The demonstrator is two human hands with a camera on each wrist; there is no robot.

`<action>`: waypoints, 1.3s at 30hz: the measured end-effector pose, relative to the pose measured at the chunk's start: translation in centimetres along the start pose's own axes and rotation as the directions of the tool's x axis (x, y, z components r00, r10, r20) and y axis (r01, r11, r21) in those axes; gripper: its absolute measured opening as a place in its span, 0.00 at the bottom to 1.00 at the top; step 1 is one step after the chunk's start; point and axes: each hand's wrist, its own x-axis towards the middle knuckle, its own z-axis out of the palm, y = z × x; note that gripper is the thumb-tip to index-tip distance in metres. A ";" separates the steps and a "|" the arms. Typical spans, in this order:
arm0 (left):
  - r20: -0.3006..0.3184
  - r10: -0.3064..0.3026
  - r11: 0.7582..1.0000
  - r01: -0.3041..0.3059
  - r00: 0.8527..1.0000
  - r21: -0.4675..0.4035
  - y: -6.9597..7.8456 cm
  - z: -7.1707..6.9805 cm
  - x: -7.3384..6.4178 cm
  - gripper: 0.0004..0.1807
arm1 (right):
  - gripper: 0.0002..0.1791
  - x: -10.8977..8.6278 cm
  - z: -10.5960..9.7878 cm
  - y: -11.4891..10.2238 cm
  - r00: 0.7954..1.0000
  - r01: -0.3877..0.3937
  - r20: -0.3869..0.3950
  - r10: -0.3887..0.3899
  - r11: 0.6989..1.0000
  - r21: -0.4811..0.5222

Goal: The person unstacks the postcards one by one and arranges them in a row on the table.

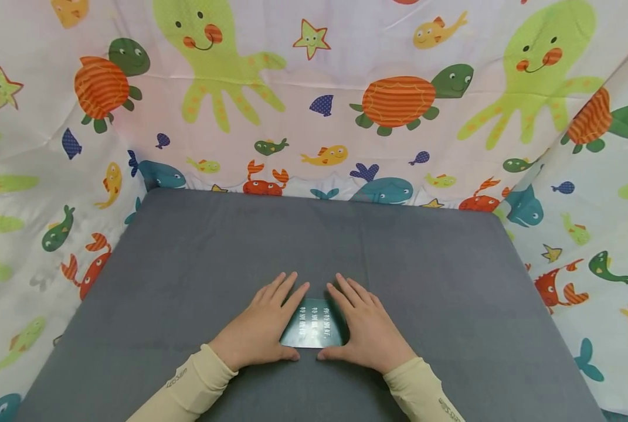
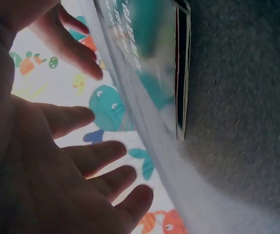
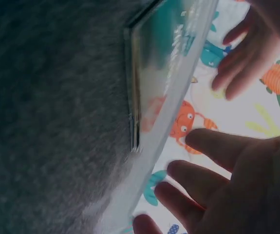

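teal card (image 1: 315, 324): laid on the grey cloth (image 1: 314, 246), glossy face up; its sides are partly hidden, in the head view, by the left hand (image 1: 263, 322) and the right hand (image 1: 369, 328).
lettering (image 1: 314, 321): printed in white on the card, in three columns.
card's edge (image 2: 181, 78): made up of thin layers, as shown in both wrist views; a dark strip is seen between pale ones in the left wrist view.
left hand: held just to the left of the card, opened wide, its fingers extended toward the card's far side and its thumb set apart near the near edge; nothing is gripped.
right hand: held just to the right of the card in a mirrored pose, likewise wide, fingers extended and thumb near the near edge; nothing is gripped.
contact: whether the card is touched by either hand cannot be told.
sleeves: pale yellow; the left sleeve (image 1: 184, 387) is seen nearer than the card and to its left, the right sleeve (image 1: 424, 390) nearer and to its right.
patterned curtain (image 1: 319, 76): hung well beyond the card and to both sides of it; a red crab (image 1: 262, 187) is printed beyond the card and slightly left, a blue whale (image 1: 384, 191) beyond and right.
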 end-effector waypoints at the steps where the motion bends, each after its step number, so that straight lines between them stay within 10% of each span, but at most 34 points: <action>1: 0.014 -0.002 1.000 0.002 1.000 -0.011 -0.1 0.0 0.0 0.68 | 0.70 0.1 0.0 0.0 1.000 0.009 0.019 -0.009 1.000 0.021; 8: 0.079 0.004 0.997 0.002 0.997 -0.073 -0.8 0.4 0.2 0.61 | 0.60 0.5 0.5 0.3 0.997 0.062 0.049 -0.067 0.994 0.095; 39: 0.015 0.047 0.998 -0.047 0.999 -0.042 -1.7 0.6 0.4 0.54 | 0.49 0.8 -0.4 -0.3 0.995 0.098 0.017 -0.099 0.994 0.041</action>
